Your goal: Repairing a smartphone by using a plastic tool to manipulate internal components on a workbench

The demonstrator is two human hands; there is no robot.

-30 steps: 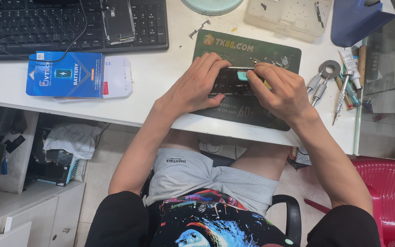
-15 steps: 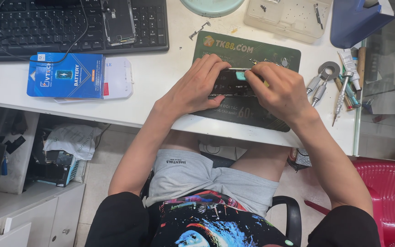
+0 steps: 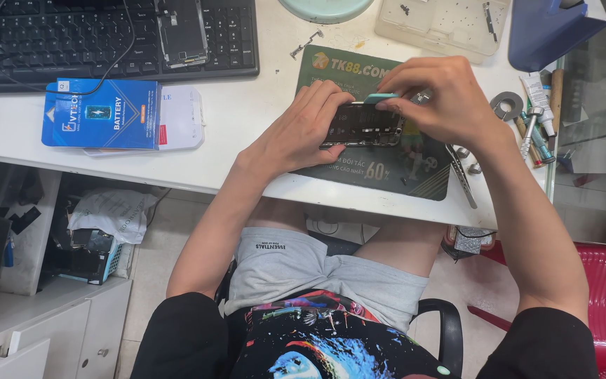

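Two hands | left hand grips opened phone | right hand pinches teal pick at top edge

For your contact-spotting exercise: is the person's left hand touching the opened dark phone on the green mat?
Touching. The head view shows the left hand with its fingertips pressed against the opened dark phone at its left edge.

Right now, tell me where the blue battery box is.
In the head view, the blue battery box lies on the white desk at the left, just below the black keyboard, well left of the left hand.
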